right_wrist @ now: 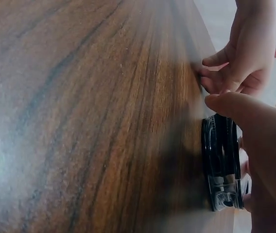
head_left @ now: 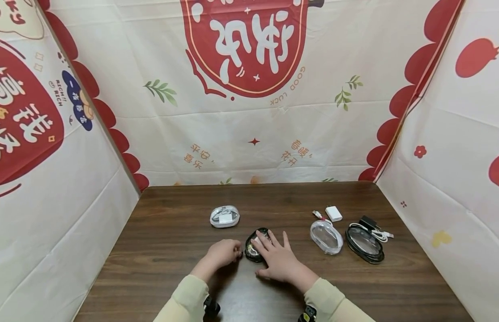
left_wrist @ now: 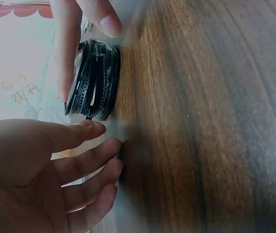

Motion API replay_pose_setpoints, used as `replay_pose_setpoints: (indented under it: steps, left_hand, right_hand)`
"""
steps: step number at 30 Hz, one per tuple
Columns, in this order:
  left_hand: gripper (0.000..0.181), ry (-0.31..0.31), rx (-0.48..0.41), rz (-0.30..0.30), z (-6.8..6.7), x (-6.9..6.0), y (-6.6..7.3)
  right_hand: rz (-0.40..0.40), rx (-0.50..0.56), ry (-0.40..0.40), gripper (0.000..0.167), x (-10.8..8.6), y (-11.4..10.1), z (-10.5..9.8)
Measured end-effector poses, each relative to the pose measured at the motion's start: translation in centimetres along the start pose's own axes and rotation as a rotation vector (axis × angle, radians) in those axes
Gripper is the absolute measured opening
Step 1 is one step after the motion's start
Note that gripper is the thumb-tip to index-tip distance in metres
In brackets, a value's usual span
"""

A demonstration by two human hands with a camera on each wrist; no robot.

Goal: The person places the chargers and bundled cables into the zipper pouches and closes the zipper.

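A small round zip case [head_left: 251,251] with black edging and a clear top lies near the middle of the table. My right hand [head_left: 279,261] presses on it from above, fingers spread. At its left side my left hand [head_left: 223,252] pinches the small zipper pull [left_wrist: 89,116] between thumb and forefinger. The case's zipper teeth [left_wrist: 94,92] show along its side in the left wrist view. Something pale is inside the case, mostly hidden by the right fingers.
Behind on the left stands a clear white-edged case [head_left: 225,217] with a white charger inside. To the right are another white-edged case [head_left: 326,237], a white adapter [head_left: 334,213], a cable end [head_left: 319,216], a black-edged case [head_left: 364,243] and a black adapter [head_left: 368,222]. Printed cloth surrounds the table.
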State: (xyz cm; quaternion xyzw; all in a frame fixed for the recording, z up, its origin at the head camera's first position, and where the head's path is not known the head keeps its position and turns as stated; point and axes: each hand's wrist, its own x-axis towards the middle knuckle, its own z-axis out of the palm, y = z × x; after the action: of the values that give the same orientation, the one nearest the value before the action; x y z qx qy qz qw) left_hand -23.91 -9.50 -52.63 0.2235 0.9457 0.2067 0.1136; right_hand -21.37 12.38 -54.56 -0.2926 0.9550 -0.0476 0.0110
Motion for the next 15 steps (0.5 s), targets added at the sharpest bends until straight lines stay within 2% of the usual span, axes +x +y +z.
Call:
replay_pose_setpoints:
  steps: [8,15]
  left_hand:
    - [0.016,0.055,0.04,-0.036,0.2,1.0,-0.2]
    - [0.012,0.137,0.046,-0.089,0.5,2.1,-0.6]
  right_hand:
    - [0.014,-0.02,-0.002,0.083,-0.6,-0.3,-0.9]
    - [0.023,-0.014,0.02,0.085,-1.0,-0.1,-0.8]
